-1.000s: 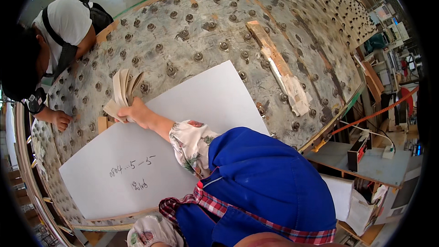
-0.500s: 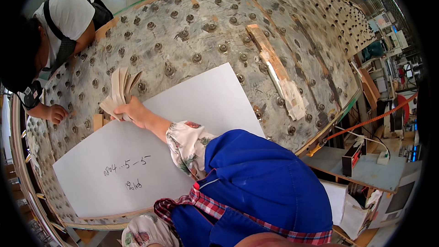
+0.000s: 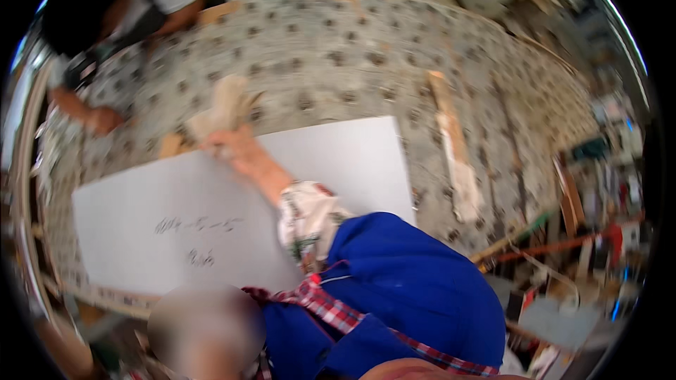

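The person's hand (image 3: 229, 146) is closed around a bunch of thin wooden sticks (image 3: 224, 104), fanned out just past the top edge of the big white sheet (image 3: 232, 218). The sheet lies flat on the bumpy grey counter (image 3: 338, 63), with some handwriting near its middle, and a long wooden strip (image 3: 452, 142) lies on the counter to the right of the sheet. Another person's hand (image 3: 104, 119) rests on the counter off to the left of the sheet, and I cannot see the first person's other hand

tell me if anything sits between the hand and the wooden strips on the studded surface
Nothing visible does: the hand already grips the wooden strips, fanned upward over the studded surface at the white sheet's top edge. Which hand it is stays unclear.
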{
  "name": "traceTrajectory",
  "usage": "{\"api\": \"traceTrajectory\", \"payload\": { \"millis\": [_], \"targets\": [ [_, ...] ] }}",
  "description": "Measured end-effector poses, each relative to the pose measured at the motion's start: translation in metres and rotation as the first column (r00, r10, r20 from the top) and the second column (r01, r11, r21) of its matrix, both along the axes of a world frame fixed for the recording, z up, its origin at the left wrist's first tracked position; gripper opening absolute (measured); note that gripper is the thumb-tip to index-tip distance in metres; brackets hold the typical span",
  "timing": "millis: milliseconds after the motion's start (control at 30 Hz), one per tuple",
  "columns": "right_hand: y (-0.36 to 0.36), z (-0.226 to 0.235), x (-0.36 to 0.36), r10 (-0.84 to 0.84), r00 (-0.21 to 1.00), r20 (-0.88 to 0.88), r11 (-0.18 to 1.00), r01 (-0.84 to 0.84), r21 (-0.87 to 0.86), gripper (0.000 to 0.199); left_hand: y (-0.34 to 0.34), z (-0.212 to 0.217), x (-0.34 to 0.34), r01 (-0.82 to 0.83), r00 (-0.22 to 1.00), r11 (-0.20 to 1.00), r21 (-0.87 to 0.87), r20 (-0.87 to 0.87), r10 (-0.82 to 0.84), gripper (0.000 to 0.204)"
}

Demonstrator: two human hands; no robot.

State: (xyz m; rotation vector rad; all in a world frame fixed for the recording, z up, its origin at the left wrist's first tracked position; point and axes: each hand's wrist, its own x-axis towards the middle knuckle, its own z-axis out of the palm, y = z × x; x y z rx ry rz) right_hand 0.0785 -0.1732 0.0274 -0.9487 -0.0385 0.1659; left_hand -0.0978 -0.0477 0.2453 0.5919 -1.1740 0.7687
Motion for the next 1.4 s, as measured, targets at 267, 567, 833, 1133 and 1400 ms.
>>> {"api": "traceTrajectory", "payload": {
  "millis": [267, 567, 833, 1133, 1400],
  "targets": [
    [-0.003, -0.019, 0.037, -0.037, 0.974, -0.223, 0.977, 0.082, 0.198, 0.015, -0.006, -0.082, 0.076, 0.018, 0.585, 0.987, -0.161, -0.799, -0.141, 0.067],
    [-0.006, -0.013, 0.030, -0.049, 0.973, -0.225, 0.976, 0.095, 0.196, 0.025, -0.010, -0.101, 0.077, -0.056, 0.427, 0.998, -0.028, -0.904, -0.002, 0.048],
    [-0.008, -0.013, 0.030, -0.061, 0.969, -0.239, 0.972, 0.112, 0.207, 0.029, -0.016, -0.110, 0.082, -0.063, 0.362, 0.996, 0.062, -0.929, 0.081, 0.051],
    [-0.011, -0.010, 0.029, -0.043, 0.974, -0.221, 0.975, 0.089, 0.203, 0.029, -0.014, -0.111, 0.080, 0.089, 0.361, 0.996, -0.025, -0.931, -0.056, 0.055],
    [-0.012, -0.012, 0.031, -0.029, 0.976, -0.215, 0.975, 0.075, 0.208, 0.028, -0.015, -0.108, 0.080, 0.244, 0.365, 0.970, -0.015, -0.925, -0.106, 0.065]
  ]
}}
